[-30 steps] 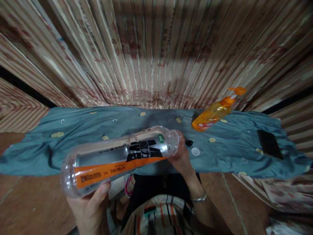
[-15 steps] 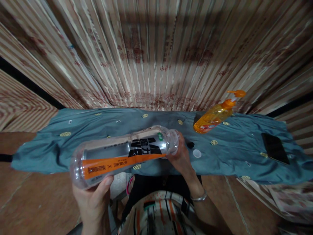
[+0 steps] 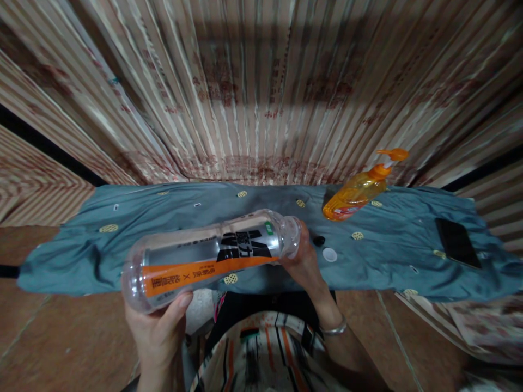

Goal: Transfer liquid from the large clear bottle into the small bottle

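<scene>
A clear plastic drink bottle (image 3: 212, 256) with a silver, black and orange label lies sideways in the air above the near part of the cloth, its neck pointing right. My left hand (image 3: 157, 326) is wrapped round the bottom end, thumb on the near side. Round the neck closes my right hand (image 3: 303, 253), a bracelet on its wrist; most of its fingers are hidden behind the bottle. Just right of that hand, a small black object (image 3: 319, 240) and a round white disc (image 3: 329, 255), perhaps caps, lie on the cloth.
A yellow pump bottle (image 3: 354, 196) with an orange pump stands at the back right of the teal-clothed table (image 3: 388, 261). A dark phone-like slab (image 3: 457, 242) lies at the right end. Striped curtains (image 3: 261, 109) hang behind and along both sides.
The view has shifted very slightly. Both hands keep the same hold on the bottle, which has hardly moved.
</scene>
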